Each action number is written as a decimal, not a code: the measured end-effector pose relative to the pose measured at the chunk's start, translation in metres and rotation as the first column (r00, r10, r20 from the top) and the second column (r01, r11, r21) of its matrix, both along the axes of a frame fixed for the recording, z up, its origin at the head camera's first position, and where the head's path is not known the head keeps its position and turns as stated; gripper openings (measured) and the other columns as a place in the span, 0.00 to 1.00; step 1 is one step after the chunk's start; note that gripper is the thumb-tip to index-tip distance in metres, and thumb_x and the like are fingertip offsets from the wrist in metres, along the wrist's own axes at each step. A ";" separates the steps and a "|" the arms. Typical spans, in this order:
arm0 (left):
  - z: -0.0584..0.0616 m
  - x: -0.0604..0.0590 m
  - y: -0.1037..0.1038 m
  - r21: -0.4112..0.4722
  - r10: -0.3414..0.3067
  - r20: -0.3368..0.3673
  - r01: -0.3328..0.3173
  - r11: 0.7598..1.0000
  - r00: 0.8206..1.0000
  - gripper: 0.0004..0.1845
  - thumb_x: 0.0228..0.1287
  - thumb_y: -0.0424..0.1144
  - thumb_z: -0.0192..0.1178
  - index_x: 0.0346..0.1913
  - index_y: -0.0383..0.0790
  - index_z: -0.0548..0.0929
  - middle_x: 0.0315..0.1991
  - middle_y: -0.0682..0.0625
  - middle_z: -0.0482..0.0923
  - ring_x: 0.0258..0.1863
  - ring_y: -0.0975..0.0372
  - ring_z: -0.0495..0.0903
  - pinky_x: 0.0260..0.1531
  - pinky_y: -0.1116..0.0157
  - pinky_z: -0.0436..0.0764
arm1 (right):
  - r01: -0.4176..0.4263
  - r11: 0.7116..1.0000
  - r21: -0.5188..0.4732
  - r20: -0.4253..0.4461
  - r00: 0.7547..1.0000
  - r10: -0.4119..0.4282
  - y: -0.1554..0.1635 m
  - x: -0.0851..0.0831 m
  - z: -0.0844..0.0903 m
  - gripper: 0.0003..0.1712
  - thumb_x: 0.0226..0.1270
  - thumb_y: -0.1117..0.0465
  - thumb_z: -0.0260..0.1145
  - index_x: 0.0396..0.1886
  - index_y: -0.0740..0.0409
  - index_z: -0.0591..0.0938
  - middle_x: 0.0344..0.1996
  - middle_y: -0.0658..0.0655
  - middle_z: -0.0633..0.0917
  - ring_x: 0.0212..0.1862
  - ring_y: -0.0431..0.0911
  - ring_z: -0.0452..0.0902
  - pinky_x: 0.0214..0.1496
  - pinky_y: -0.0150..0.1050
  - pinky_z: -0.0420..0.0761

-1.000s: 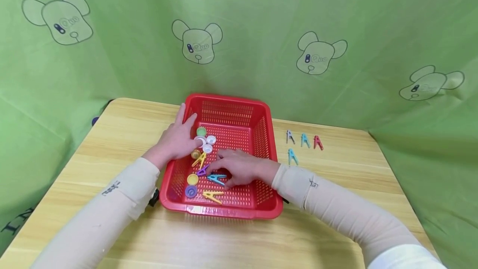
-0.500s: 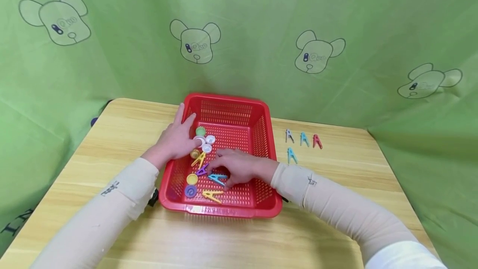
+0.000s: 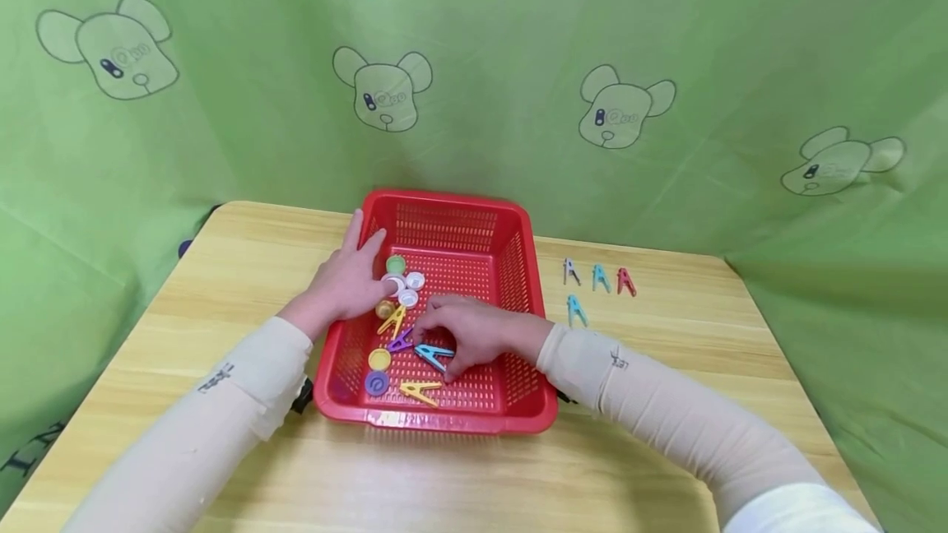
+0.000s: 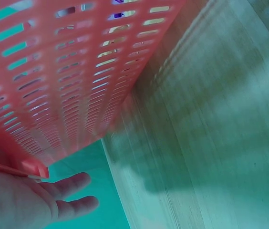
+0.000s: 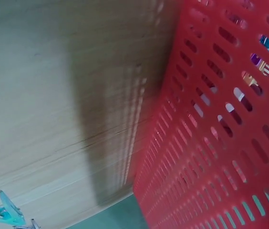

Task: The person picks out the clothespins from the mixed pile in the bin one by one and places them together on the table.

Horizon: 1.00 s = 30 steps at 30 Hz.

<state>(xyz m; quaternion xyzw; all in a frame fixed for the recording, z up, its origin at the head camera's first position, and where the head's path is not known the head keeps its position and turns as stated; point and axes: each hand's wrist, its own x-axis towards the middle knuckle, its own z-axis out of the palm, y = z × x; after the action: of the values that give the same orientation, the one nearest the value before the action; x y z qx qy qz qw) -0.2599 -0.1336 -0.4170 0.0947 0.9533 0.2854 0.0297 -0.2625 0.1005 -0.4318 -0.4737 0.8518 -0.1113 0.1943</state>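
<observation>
A red plastic basket (image 3: 444, 202) stands mid-table. My left hand (image 3: 346, 280) lies flat over its left rim, fingers straight, next to green (image 3: 396, 264) and white caps (image 3: 410, 282). My right hand (image 3: 465, 329) is inside the basket, its curled fingers and thumb pinching a blue clothespin (image 3: 433, 354) on the floor. A purple pin (image 3: 400, 342) and two yellow pins (image 3: 394, 321) (image 3: 420, 390) lie close by. In the left wrist view, the left hand's fingers (image 4: 70, 191) show below the basket wall (image 4: 53, 86). The right wrist view shows only the basket wall (image 5: 220, 143) and table.
A yellow cap (image 3: 379, 359) and a purple cap (image 3: 376, 384) lie in the basket's near left corner. Right of the basket, grey (image 3: 570, 271), blue (image 3: 600, 276), red (image 3: 625, 280) and blue (image 3: 576, 310) clothespins sit on the wooden table (image 3: 666, 352). Green cloth hangs behind.
Both hands stay almost where they were. The right hand's fingers have closed a little more round the blue clothespin.
</observation>
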 end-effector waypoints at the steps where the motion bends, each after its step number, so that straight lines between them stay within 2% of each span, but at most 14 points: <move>1: 0.000 0.000 0.000 0.000 -0.001 0.000 0.001 1.000 1.000 0.47 0.63 0.46 0.63 0.80 0.38 0.51 0.79 0.47 0.19 0.65 0.35 0.65 0.46 0.44 0.82 | 0.003 1.000 -0.006 0.000 1.000 -0.003 0.000 0.000 0.001 0.32 0.45 0.48 0.85 0.53 0.38 0.83 0.48 0.44 0.77 0.53 0.39 0.70 0.62 0.38 0.70; 8: 0.001 0.001 0.000 0.002 -0.006 -0.009 0.006 1.000 1.000 0.47 0.63 0.46 0.63 0.80 0.38 0.51 0.79 0.45 0.21 0.64 0.34 0.66 0.46 0.44 0.82 | 0.035 0.998 -0.045 0.020 0.999 -0.034 0.004 0.004 0.010 0.31 0.46 0.50 0.85 0.53 0.39 0.84 0.50 0.47 0.77 0.54 0.41 0.70 0.61 0.40 0.72; 15: -0.002 0.000 -0.002 0.002 -0.003 -0.009 0.003 1.000 1.000 0.47 0.64 0.46 0.63 0.80 0.38 0.51 0.79 0.47 0.19 0.64 0.34 0.66 0.47 0.44 0.82 | 0.076 0.992 -0.104 0.049 0.996 -0.072 0.010 0.005 0.026 0.30 0.46 0.51 0.85 0.52 0.39 0.84 0.48 0.50 0.77 0.52 0.47 0.72 0.51 0.37 0.78; 22: -0.002 0.001 0.000 0.013 -0.003 -0.005 0.003 1.000 1.000 0.46 0.64 0.46 0.62 0.80 0.39 0.51 0.79 0.48 0.18 0.66 0.35 0.64 0.46 0.44 0.82 | 0.147 0.977 -0.152 0.067 0.988 -0.138 0.019 0.005 0.043 0.31 0.46 0.54 0.85 0.52 0.41 0.83 0.48 0.52 0.76 0.51 0.42 0.70 0.51 0.42 0.82; 30: 0.000 0.003 0.001 0.019 0.003 0.006 -0.003 1.000 1.000 0.46 0.65 0.45 0.63 0.80 0.40 0.51 0.79 0.49 0.18 0.66 0.35 0.64 0.45 0.45 0.82 | 0.167 0.962 -0.214 -0.002 0.985 -0.172 0.034 0.002 0.053 0.31 0.43 0.52 0.86 0.49 0.39 0.83 0.44 0.43 0.74 0.51 0.46 0.71 0.53 0.47 0.80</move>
<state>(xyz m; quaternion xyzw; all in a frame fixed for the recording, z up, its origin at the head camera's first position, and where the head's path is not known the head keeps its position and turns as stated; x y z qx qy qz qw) -0.2572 -0.1329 -0.4170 0.0927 0.9506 0.2946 0.0313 -0.2606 0.1348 -0.3788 -0.4182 0.8742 -0.2132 0.1238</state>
